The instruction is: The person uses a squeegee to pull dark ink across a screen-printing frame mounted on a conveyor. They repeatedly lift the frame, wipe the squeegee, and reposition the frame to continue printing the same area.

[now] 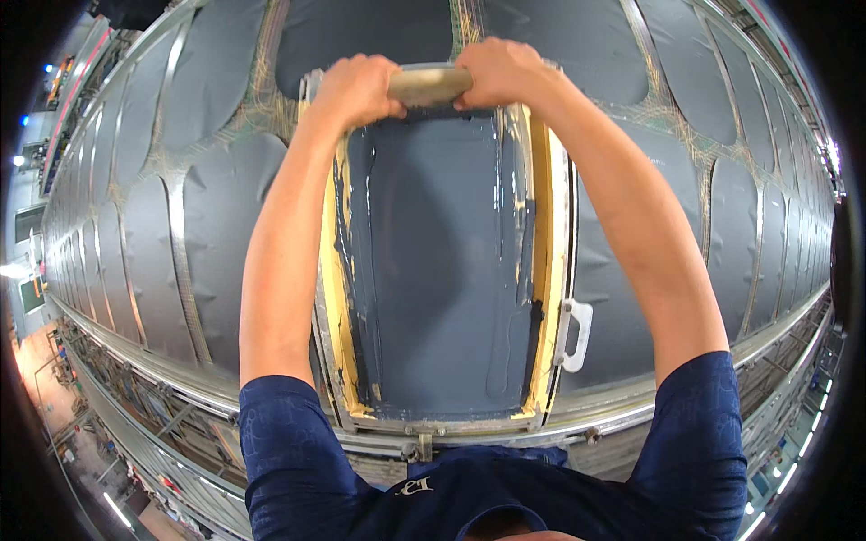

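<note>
Wooden squeegee handle (430,87), pale tan and rounded, lies crosswise at the far end of the printing screen, gripped at both ends.

Nearest us: dark blue short-sleeved shirt (469,491), filling the lower edge, with both of our bare forearms running up and away from it.

Next: rectangular screen-printing frame (557,234), metal-edged with yellow tape lining its inner sides, lying lengthwise away from us. Its mesh is coated in wet grey-blue ink (433,261), streaked and ridged along the left and right margins, with darker smears over the yellow tape at the near corners.

On the frame's right side, towards the near end: white plastic loop handle (575,335), fixed to the outer edge.

At the frame's near edge: small metal clamp or hinge fitting (422,444), centred, resting on a metal rail.

At the far end: our left hand (356,88), fingers curled tight round the left end of the squeegee handle; our right hand (499,72), fingers likewise wrapped closed round the right end. Both hands sit just beside each other, with a short stretch of handle showing between them.

Beyond and to both sides: long printing table carrying rows of dark grey fabric panels (221,234), separated by metal strips, curving off to left and right.
</note>
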`<state>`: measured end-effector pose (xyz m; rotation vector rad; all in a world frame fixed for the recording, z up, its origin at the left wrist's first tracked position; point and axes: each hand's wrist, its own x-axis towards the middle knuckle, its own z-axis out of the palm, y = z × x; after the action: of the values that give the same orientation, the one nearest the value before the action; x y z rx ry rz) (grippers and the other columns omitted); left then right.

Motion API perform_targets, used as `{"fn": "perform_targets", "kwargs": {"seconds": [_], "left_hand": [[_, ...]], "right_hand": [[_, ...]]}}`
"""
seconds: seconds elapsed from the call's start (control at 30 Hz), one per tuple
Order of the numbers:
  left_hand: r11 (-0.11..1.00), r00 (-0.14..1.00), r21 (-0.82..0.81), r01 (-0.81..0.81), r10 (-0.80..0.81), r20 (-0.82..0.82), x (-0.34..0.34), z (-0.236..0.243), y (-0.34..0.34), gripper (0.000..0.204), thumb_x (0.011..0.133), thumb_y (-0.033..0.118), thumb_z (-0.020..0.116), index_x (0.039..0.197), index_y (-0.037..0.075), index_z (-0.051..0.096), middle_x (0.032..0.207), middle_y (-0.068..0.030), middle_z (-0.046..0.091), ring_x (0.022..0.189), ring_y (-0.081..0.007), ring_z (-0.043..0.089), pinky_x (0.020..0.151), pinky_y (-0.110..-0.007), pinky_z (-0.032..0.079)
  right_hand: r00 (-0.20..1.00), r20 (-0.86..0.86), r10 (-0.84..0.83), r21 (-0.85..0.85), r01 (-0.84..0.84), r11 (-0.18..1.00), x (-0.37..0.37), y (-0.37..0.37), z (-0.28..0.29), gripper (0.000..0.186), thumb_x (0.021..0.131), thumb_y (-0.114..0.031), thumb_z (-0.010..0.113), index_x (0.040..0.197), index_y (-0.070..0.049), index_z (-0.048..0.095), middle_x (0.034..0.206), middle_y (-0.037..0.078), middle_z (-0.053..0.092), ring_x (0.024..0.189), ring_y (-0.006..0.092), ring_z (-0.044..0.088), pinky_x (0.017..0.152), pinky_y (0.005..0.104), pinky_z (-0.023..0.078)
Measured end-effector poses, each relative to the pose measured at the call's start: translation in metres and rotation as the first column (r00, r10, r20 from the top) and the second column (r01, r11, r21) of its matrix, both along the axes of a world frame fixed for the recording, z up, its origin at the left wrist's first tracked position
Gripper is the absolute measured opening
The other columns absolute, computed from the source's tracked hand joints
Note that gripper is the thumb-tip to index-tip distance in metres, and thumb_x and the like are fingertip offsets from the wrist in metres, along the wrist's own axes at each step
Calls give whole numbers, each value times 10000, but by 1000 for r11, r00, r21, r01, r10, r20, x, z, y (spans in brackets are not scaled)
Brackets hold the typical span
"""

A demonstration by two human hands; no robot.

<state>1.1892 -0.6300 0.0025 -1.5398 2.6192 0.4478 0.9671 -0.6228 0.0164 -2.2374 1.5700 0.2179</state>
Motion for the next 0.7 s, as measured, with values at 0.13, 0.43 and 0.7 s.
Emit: {"fn": "perform_targets", "kwargs": {"seconds": [0.13,0.43,0.7], "left_hand": [[998,998,10,58,-57,-19,5,-10,-8,364,715,300,846,1045,164,770,936,-114,763,918,-340,722,814,-459,562],[999,999,14,-36,37,-15,-2,3,58,393,705,186,865,1074,95,763,919,-179,751,899,-365,722,804,-454,535],[994,995,71,-78,82,-57,18,11,233,309,707,161,861,1003,121,780,835,-172,739,803,-370,716,737,-447,543]], "right_hand": [[999,4,-45,21,45,999,6,-6,-24,465,701,-389,870,1076,-129,783,961,99,773,904,272,753,763,444,593],[994,108,-26,-129,40,991,4,66,-21,367,677,-291,808,986,-93,795,1009,138,770,968,295,748,832,420,582],[982,190,-21,-176,55,983,28,243,-25,283,600,-252,845,846,-129,778,833,85,750,827,266,729,853,388,461]]}}
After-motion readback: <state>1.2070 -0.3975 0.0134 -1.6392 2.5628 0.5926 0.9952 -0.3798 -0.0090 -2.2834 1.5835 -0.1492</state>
